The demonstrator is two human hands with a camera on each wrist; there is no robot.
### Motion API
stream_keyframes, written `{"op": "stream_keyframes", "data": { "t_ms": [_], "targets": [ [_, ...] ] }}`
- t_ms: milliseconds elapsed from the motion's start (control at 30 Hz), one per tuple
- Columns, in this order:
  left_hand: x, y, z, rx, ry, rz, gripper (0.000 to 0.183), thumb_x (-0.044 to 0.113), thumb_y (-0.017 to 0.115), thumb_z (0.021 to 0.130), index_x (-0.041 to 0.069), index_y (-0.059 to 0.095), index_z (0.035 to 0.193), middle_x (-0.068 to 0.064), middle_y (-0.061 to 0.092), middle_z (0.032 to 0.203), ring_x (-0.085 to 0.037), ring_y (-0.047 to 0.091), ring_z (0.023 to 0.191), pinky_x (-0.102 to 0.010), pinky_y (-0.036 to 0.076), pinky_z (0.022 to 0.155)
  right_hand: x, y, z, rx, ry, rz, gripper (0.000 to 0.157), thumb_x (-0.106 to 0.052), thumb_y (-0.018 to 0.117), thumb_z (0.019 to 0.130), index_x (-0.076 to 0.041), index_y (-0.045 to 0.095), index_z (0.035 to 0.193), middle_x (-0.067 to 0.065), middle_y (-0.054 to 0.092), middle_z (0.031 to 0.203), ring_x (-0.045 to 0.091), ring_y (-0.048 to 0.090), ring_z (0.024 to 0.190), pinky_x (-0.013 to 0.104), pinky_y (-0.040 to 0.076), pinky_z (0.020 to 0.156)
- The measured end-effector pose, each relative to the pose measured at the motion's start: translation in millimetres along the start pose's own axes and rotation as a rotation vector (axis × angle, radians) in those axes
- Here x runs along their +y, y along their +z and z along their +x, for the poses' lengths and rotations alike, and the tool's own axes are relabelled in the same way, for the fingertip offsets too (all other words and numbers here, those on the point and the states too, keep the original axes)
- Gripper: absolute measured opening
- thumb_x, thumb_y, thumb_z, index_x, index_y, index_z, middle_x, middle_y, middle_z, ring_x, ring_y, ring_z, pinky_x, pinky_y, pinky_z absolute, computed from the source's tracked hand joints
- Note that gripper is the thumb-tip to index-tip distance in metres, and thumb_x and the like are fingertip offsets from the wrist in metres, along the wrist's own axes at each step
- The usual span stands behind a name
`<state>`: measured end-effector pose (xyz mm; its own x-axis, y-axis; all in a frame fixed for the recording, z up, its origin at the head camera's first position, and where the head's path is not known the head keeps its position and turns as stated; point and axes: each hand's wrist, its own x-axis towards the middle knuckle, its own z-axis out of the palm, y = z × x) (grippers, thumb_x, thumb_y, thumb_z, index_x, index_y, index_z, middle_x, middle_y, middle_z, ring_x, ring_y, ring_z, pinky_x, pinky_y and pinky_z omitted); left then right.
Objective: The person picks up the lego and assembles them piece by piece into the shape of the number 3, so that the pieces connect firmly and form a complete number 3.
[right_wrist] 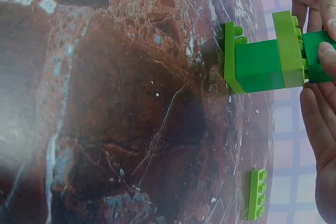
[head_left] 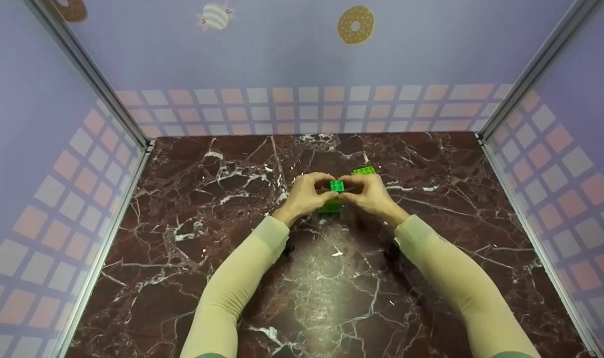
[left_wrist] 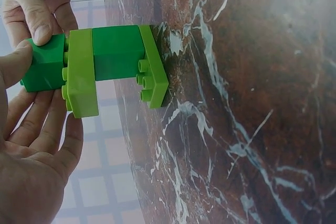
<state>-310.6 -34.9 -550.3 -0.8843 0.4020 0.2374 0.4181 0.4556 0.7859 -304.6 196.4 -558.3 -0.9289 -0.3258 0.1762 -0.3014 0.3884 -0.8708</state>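
A small stack of green toy bricks stands on the marbled table. At its base lies a thin light green plate (left_wrist: pixel 160 85), with a dark green block (left_wrist: pixel 119 53) on it. Above that sits a light green brick (left_wrist: pixel 82 74), its studs facing up. The topmost piece is a dark green brick (head_left: pixel 337 186), right at those studs. My left hand (head_left: pixel 305 194) pinches this top brick from the left between thumb and fingers. From the right, my right hand (head_left: pixel 370 193) pinches the same brick, its thumb (right_wrist: pixel 326 56) against the side.
A loose light green studded plate (right_wrist: pixel 255 195) lies on the marbled tabletop (head_left: pixel 321 288), behind my right hand in the head view. Patterned purple panels (head_left: pixel 282 54) enclose the table at the back and both sides.
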Motion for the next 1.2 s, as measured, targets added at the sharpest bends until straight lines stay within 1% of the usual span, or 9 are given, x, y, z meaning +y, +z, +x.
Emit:
{"op": "stream_keyframes", "data": {
  "t_ms": [133,200,400,500,633,733,833,1033,1200],
  "targets": [
    [1.2,0.7,0.2,0.008,0.000,0.024,0.039,0.020,0.091,0.094,0.004,0.082,0.129,-0.016,0.084,0.130,-0.034,0.081,0.119,-0.046,0.064,0.110,1.2,1.2,-0.3,0.004,-0.014,0.007,0.038,0.000,0.088,0.094,0.004,0.080,0.131,0.028,0.081,0.126,0.046,0.083,0.112,0.046,0.071,0.094],
    [0.9,1.5,0.3,0.009,0.002,0.033,0.039,0.020,0.092,0.094,0.005,0.082,0.129,-0.016,0.084,0.130,-0.034,0.081,0.120,-0.046,0.063,0.112,1.9,1.4,-0.5,0.001,-0.018,0.011,0.037,0.000,0.088,0.094,0.003,0.081,0.130,0.026,0.082,0.126,0.045,0.083,0.111,0.047,0.071,0.093],
    [-1.3,3.2,0.6,0.013,-0.001,0.031,0.038,0.019,0.091,0.095,0.005,0.082,0.129,-0.015,0.084,0.129,-0.033,0.082,0.119,-0.045,0.063,0.111,4.5,1.5,0.4,-0.014,-0.005,0.016,0.035,-0.002,0.088,0.095,0.001,0.082,0.130,0.024,0.084,0.124,0.042,0.085,0.106,0.028,0.070,0.085],
    [-2.7,3.1,0.8,0.018,-0.010,0.025,0.037,0.019,0.091,0.095,0.005,0.083,0.128,-0.015,0.084,0.128,-0.033,0.082,0.118,-0.045,0.063,0.111,4.9,1.4,1.9,-0.020,0.004,0.035,0.037,-0.001,0.088,0.094,0.002,0.081,0.130,0.026,0.083,0.124,0.043,0.084,0.107,0.026,0.069,0.085],
    [-5.4,3.4,0.6,0.015,-0.024,0.022,0.039,0.019,0.091,0.095,0.004,0.082,0.129,-0.015,0.084,0.130,-0.033,0.081,0.122,-0.045,0.062,0.114,5.8,0.7,3.3,-0.031,-0.004,0.033,0.036,0.000,0.089,0.093,0.002,0.082,0.128,0.025,0.083,0.123,0.043,0.083,0.112,0.038,0.071,0.092],
    [-6.3,3.6,0.2,0.007,-0.026,0.014,0.039,0.019,0.090,0.095,0.003,0.082,0.130,-0.016,0.084,0.131,-0.034,0.080,0.123,-0.045,0.062,0.114,5.7,0.3,2.8,-0.029,-0.032,-0.007,0.035,0.000,0.089,0.092,0.001,0.083,0.127,0.023,0.084,0.124,0.043,0.081,0.114,0.050,0.069,0.097],
    [-6.3,3.6,-0.7,0.006,-0.015,0.017,0.039,0.017,0.090,0.095,0.003,0.082,0.130,-0.016,0.084,0.129,-0.034,0.080,0.121,-0.046,0.063,0.112,4.7,0.5,1.9,-0.019,-0.063,-0.068,0.034,-0.001,0.090,0.092,-0.001,0.084,0.126,0.021,0.084,0.122,0.042,0.081,0.112,0.057,0.068,0.098],
    [-8.3,4.1,-2.6,0.039,0.016,0.037,0.037,0.016,0.091,0.094,0.004,0.084,0.128,-0.015,0.086,0.119,-0.033,0.082,0.111,-0.046,0.065,0.104,6.6,3.6,2.2,0.010,-0.105,-0.117,0.032,-0.005,0.090,0.093,-0.001,0.084,0.124,0.020,0.085,0.119,0.041,0.082,0.108,0.061,0.066,0.099],
    [-10.4,4.5,-1.8,0.032,0.015,0.034,0.039,0.017,0.092,0.093,0.005,0.084,0.129,-0.015,0.086,0.119,-0.033,0.082,0.111,-0.046,0.064,0.106,9.1,3.9,1.8,0.019,-0.114,-0.109,0.032,-0.004,0.092,0.091,-0.003,0.085,0.122,0.017,0.086,0.114,0.036,0.082,0.104,0.060,0.067,0.096]
  ]
}}
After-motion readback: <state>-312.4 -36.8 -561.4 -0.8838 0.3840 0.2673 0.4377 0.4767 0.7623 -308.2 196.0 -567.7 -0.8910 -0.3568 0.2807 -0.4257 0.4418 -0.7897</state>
